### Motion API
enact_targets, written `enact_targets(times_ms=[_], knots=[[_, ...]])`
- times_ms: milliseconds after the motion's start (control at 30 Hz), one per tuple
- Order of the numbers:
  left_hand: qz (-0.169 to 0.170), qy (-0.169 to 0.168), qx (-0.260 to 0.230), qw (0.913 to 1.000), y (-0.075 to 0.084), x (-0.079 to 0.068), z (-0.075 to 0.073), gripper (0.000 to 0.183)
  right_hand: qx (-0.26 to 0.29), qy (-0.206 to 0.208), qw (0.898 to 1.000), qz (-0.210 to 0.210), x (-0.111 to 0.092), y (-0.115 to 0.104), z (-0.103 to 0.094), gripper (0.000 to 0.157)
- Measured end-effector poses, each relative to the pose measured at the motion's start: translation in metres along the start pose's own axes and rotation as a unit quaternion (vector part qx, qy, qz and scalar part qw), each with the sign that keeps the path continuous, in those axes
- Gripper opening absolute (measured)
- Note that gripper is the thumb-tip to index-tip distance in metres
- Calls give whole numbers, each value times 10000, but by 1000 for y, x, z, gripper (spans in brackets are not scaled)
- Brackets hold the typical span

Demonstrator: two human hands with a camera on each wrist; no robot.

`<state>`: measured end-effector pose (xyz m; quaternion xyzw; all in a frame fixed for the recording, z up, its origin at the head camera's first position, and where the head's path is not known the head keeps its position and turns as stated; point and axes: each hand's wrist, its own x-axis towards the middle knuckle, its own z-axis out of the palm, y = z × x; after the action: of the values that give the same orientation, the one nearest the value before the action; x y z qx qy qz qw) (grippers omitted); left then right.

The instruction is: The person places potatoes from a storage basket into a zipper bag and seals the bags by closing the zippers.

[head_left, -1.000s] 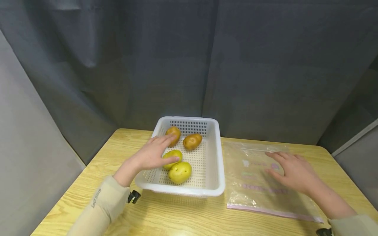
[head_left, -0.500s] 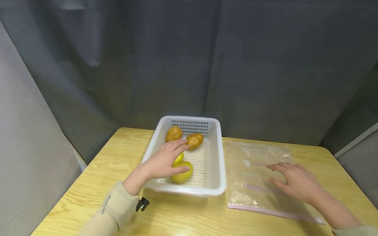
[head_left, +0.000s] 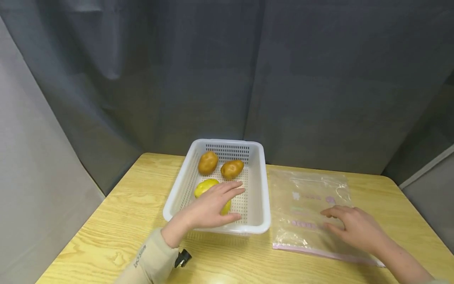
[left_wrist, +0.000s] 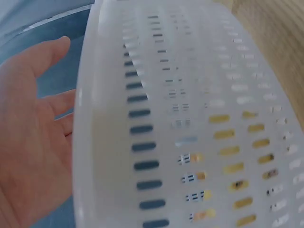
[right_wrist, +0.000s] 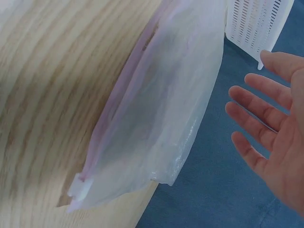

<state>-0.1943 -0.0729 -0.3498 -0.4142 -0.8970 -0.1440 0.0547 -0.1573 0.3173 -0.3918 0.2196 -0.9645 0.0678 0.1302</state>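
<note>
My left hand [head_left: 213, 205] hovers over the near part of a white plastic basket [head_left: 265, 197], fingers extended and holding nothing. Beneath it lie two yellow potatoes; one yellow potato [head_left: 205, 186] shows behind the hand, while the nearer yellow potato [head_left: 226, 207] is mostly covered. Farther back in the basket rest a brown potato [head_left: 208, 163] and another brown potato [head_left: 232, 169]. In the left wrist view, the slotted basket wall [left_wrist: 107, 142] stands in front of the hand. My right hand [head_left: 356, 227], fingers loosely extended, is over a clear zip bag [head_left: 305, 205] lying flat.
The wooden table [head_left: 117, 221] bears both basket and bag. A dark grey curtain [head_left: 198, 79] hangs directly behind its back edge, with a light grey panel [head_left: 32, 177] at the left. The bag's pink zip edge [head_left: 319, 252] faces the near side.
My left hand has moved right and then slightly nearer over the basket, uncovering the left brown potato and covering more of the yellow ones. My right hand has shifted slightly nearer over the bag.
</note>
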Motion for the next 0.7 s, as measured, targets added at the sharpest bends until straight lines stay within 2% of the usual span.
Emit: enact_targets(times_ms=[133, 300, 400, 600, 700], knots=[[129, 19, -33, 9999, 6, 2, 3, 64, 40, -93, 9998, -147, -1, 0, 3, 25], [324, 151, 61, 9993, 17, 6, 7, 61, 415, -301, 9979, -404, -2, 0, 10, 24], [592, 266, 134, 9978, 24, 7, 13, 58, 422, -393, 9971, -495, -3, 1, 14, 24], [1136, 677, 360, 9906, 36, 10, 23, 52, 139, -78, 9968, -781, -8, 3, 21, 27], [1258, 679, 418, 9888, 42, 11, 25, 50, 264, -252, 9968, -710, -10, 2, 22, 28]])
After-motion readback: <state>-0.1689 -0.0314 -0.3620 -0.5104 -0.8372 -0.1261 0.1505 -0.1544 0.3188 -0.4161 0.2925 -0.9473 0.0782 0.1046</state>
